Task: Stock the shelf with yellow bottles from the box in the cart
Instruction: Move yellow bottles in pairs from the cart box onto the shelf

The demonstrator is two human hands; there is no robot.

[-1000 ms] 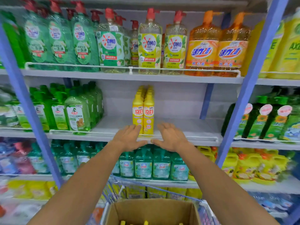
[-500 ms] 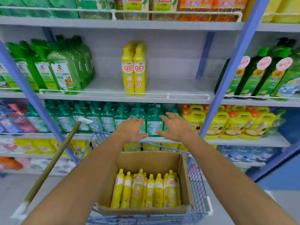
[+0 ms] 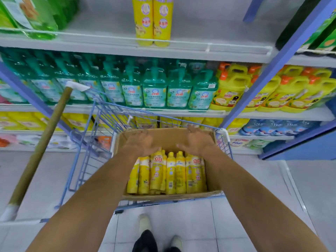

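A cardboard box (image 3: pixel 211 180) sits in a blue wire cart (image 3: pixel 87 160) and holds several yellow bottles (image 3: pixel 171 173) lying side by side. My left hand (image 3: pixel 140 145) and my right hand (image 3: pixel 197 142) hover over the far end of the box, fingers spread, holding nothing. Their fingertips are just above the bottle caps. Two yellow bottles (image 3: pixel 153 20) stand at the front of the white shelf (image 3: pixel 200 51) above.
Teal pump bottles (image 3: pixel 154 90) and yellow jugs (image 3: pixel 232 90) fill the shelf below. Green bottles (image 3: pixel 36 17) stand at upper left. A wooden pole (image 3: pixel 40 146) leans left of the cart. A blue upright (image 3: pixel 272 70) runs at the right. My shoes (image 3: pixel 145 226) are on the tiled floor.
Both hands came down from the shelf edge to the box in the cart. My view tilted down, so the upper shelves left the frame.
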